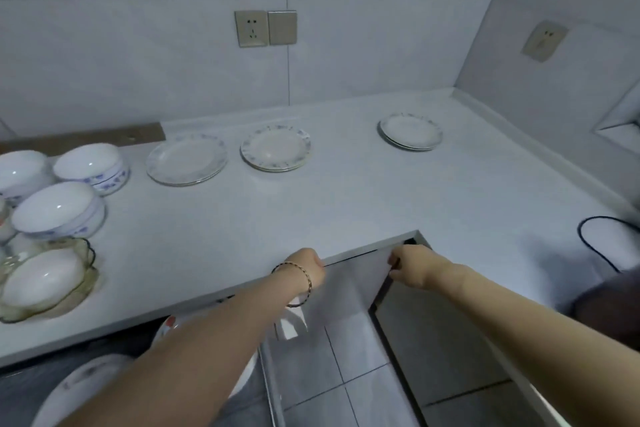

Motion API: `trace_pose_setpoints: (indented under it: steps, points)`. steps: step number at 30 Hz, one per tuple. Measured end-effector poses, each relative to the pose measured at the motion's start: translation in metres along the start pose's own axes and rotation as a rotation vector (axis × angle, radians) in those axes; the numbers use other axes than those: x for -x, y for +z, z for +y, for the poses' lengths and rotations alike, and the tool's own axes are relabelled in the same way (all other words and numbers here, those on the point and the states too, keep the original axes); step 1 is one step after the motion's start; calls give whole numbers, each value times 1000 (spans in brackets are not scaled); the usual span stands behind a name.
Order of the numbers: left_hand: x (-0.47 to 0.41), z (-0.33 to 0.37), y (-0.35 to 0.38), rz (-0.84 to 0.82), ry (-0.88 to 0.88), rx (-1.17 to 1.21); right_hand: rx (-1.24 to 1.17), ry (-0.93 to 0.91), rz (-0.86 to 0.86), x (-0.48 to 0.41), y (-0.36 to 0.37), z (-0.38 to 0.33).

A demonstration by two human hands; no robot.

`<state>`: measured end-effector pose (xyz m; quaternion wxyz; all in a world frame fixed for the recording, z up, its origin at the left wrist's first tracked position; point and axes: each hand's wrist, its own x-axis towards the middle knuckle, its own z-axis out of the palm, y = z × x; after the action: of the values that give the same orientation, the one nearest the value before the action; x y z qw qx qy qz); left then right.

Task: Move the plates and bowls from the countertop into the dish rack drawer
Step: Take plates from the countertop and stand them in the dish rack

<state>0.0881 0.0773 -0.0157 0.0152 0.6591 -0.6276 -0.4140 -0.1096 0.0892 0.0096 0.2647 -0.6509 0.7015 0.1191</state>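
Three small stacks of floral-rimmed plates lie on the white countertop [346, 191]: a left stack [187, 159], a middle stack [275, 148] and a far right stack [410, 131]. Blue-patterned white bowls [59, 210] [91, 166] [20, 173] cluster at the left, beside a scalloped glass dish [41, 279] holding a white bowl. Below the counter's front edge, my left hand [306, 267] and my right hand [405, 265] are closed on the top edge of the grey drawer front [356, 276]. White dishes [86, 388] show in the drawer under my left forearm, partly hidden.
Wall sockets [252, 28] [543, 41] sit on the tiled walls. A brown board [104, 137] lies at the back left. A black cable [599, 243] loops on the right counter beside a dark object [606, 302]. Grey floor tiles [346, 374] show below.
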Motion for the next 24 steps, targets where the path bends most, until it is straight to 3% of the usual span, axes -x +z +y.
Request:
trace_pose_setpoints:
  steps: [5, 12, 17, 24]
  points:
    - [-36, 63, -6, 36, -14, 6, -22, -37, 109, -17, -54, 41]
    - [-126, 126, -27, 48, 3, 49, -33, -25, 110, -83, -106, 87]
    - [-224, 175, -51, 35, -7, 69, -102, 59, 103, -169, -154, 121]
    - [-381, 243, -85, -77, 5, 112, -415, 313, 114, -303, -217, 156]
